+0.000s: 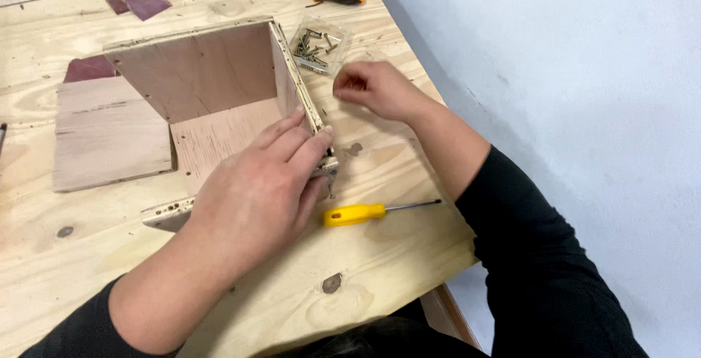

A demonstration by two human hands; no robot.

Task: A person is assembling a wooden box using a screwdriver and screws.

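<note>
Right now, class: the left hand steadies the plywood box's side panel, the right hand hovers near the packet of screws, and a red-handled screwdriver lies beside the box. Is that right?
Not quite. The screwdriver beside the plywood box has a yellow handle, not red, as the head view shows. The rest stands: the left hand steadies the side panel, and the right hand hovers near the packet of screws.

plywood box (212, 88): unfinished, open-topped, three reddish-brown panels joined at a corner, standing on the table
clear screw tray (318, 44): small plastic, full of screws, just beside the box's right wall
</note>
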